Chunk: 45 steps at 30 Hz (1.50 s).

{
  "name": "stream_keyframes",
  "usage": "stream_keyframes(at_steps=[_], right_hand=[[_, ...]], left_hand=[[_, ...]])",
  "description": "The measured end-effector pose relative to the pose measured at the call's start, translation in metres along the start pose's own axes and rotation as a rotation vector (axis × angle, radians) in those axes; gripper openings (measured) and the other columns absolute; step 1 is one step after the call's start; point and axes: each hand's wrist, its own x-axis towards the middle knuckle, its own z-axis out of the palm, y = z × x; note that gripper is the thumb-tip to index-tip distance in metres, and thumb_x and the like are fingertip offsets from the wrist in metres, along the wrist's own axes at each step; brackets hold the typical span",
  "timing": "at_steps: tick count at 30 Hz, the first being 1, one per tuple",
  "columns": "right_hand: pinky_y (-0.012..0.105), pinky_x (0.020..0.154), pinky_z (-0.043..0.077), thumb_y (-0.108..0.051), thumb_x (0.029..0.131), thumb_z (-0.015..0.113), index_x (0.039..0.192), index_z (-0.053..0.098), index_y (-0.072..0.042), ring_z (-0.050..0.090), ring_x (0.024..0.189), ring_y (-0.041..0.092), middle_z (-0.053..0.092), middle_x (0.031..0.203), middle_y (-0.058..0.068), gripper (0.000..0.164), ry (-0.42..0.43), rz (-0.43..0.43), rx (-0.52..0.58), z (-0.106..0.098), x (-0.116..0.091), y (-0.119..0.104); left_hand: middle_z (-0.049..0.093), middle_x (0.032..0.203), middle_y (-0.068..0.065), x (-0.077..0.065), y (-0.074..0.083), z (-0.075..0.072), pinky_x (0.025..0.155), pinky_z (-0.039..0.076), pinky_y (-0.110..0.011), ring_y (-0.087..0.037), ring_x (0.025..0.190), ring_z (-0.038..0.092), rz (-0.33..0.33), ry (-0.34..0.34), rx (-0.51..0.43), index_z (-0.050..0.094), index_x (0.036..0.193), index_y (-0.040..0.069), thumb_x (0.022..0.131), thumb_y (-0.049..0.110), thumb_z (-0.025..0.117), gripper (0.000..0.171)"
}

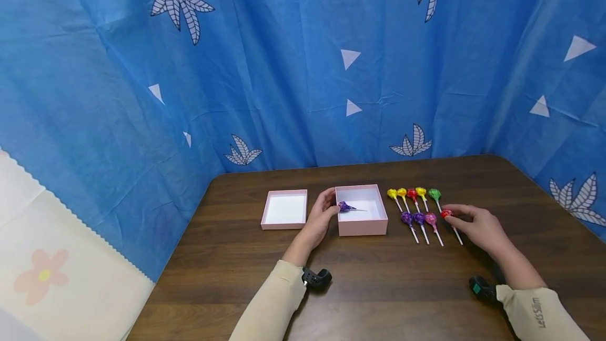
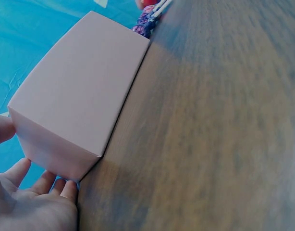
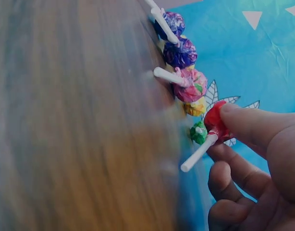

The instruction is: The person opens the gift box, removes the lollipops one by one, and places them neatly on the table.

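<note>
My right hand (image 1: 480,228) pinches a red lollipop (image 3: 217,120) by its wrapped head between thumb and fingers. Its white stick points toward me, at the right end of the front row of lollipops. My left hand (image 1: 319,220) rests against the left side of an uncovered pink box (image 1: 363,227). Straight fingers touch the outer wall, and the thumb is at the rim. Inside the box lies a purple lollipop (image 1: 345,206) with its stick pointing right. In the left wrist view, the pink box (image 2: 80,86) hides its own contents.
Right of the box, two purple lollipops (image 1: 418,218) and a pink lollipop (image 1: 431,218) lie in front of yellow, red and green lollipops (image 1: 434,193). A pink-edged white lid (image 1: 285,208) lies left of the box. Blue curtain (image 1: 303,67) hangs behind the wooden table (image 1: 379,288).
</note>
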Motion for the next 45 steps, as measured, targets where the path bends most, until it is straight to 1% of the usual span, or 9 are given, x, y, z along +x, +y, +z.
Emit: stream_keyframes(at_steps=[2, 5, 8, 11, 17, 21, 25, 34, 45], right_hand=[[0.06, 0.085, 0.05, -0.04, 0.098, 0.062, 0.129, 0.065, -0.003, 0.056, 0.112, 0.049, 0.061, 0.129, 0.033, 0.049, 0.008, 0.001, -0.003, 0.002, 0.0, 0.001], [0.049, 0.078, 0.052, -0.037, 0.096, 0.065, 0.126, 0.066, -0.003, 0.06, 0.103, 0.042, 0.067, 0.117, 0.028, 0.045, 0.021, -0.007, -0.013, 0.005, 0.0, 0.001], [0.036, 0.072, 0.047, -0.033, 0.095, 0.068, 0.122, 0.069, -0.005, 0.06, 0.094, 0.034, 0.07, 0.104, 0.02, 0.04, 0.042, -0.017, -0.045, 0.008, 0.002, 0.001], [0.033, 0.07, 0.042, -0.033, 0.093, 0.07, 0.119, 0.07, -0.005, 0.059, 0.089, 0.031, 0.069, 0.097, 0.015, 0.038, 0.061, -0.017, -0.077, 0.01, 0.002, 0.001], [0.039, 0.07, 0.044, -0.036, 0.094, 0.068, 0.121, 0.069, -0.004, 0.06, 0.089, 0.033, 0.069, 0.097, 0.016, 0.042, 0.075, -0.003, -0.093, 0.013, 0.002, -0.001], [0.051, 0.075, 0.048, -0.037, 0.094, 0.067, 0.124, 0.068, -0.004, 0.06, 0.098, 0.041, 0.069, 0.111, 0.025, 0.044, 0.077, 0.008, -0.092, 0.013, 0.002, -0.003], [0.06, 0.081, 0.047, -0.041, 0.094, 0.066, 0.126, 0.067, -0.004, 0.057, 0.107, 0.048, 0.064, 0.122, 0.032, 0.049, 0.07, 0.017, -0.091, 0.012, 0.002, -0.004], [0.065, 0.085, 0.045, -0.043, 0.095, 0.064, 0.127, 0.066, -0.003, 0.054, 0.113, 0.052, 0.059, 0.128, 0.034, 0.051, 0.067, 0.026, -0.094, 0.013, 0.001, -0.004], [0.071, 0.093, 0.039, -0.048, 0.1, 0.053, 0.128, 0.064, -0.003, 0.046, 0.121, 0.056, 0.052, 0.136, 0.037, 0.054, 0.056, 0.066, -0.061, 0.013, 0.003, -0.003]], left_hand=[[0.033, 0.16, -0.015, 0.0, 0.0, 0.001, 0.127, 0.02, -0.05, -0.034, 0.151, 0.027, 0.002, -0.001, 0.0, 0.035, 0.151, 0.009, 0.097, 0.006, 0.054, 0.058], [0.033, 0.159, -0.015, 0.0, 0.0, 0.001, 0.126, 0.02, -0.051, -0.034, 0.151, 0.027, 0.003, -0.002, 0.001, 0.035, 0.151, 0.009, 0.096, 0.007, 0.054, 0.058], [0.034, 0.16, -0.013, 0.0, 0.0, 0.001, 0.126, 0.02, -0.051, -0.033, 0.151, 0.027, 0.0, -0.001, 0.006, 0.035, 0.151, 0.011, 0.097, 0.009, 0.054, 0.058], [0.034, 0.16, -0.011, 0.0, 0.001, 0.001, 0.126, 0.021, -0.05, -0.032, 0.151, 0.027, -0.01, 0.0, 0.01, 0.036, 0.151, 0.013, 0.096, 0.01, 0.055, 0.058], [0.033, 0.16, -0.012, -0.001, 0.001, 0.0, 0.126, 0.021, -0.05, -0.032, 0.151, 0.027, -0.006, -0.001, 0.016, 0.036, 0.151, 0.012, 0.097, 0.009, 0.054, 0.057], [0.033, 0.16, -0.012, 0.0, 0.0, -0.001, 0.126, 0.02, -0.051, -0.033, 0.151, 0.026, 0.0, 0.0, 0.018, 0.035, 0.151, 0.011, 0.097, 0.009, 0.054, 0.057], [0.033, 0.16, -0.013, 0.0, 0.0, -0.001, 0.126, 0.02, -0.051, -0.033, 0.151, 0.026, -0.005, 0.003, 0.016, 0.036, 0.151, 0.012, 0.097, 0.009, 0.054, 0.057], [0.033, 0.16, -0.009, -0.001, 0.001, 0.0, 0.127, 0.02, -0.049, -0.03, 0.152, 0.026, -0.022, 0.012, 0.01, 0.037, 0.151, 0.015, 0.096, 0.01, 0.056, 0.058], [0.032, 0.16, -0.014, 0.0, 0.0, -0.001, 0.127, 0.019, -0.051, -0.034, 0.151, 0.025, -0.005, 0.006, 0.014, 0.035, 0.151, 0.011, 0.097, 0.009, 0.054, 0.058]])
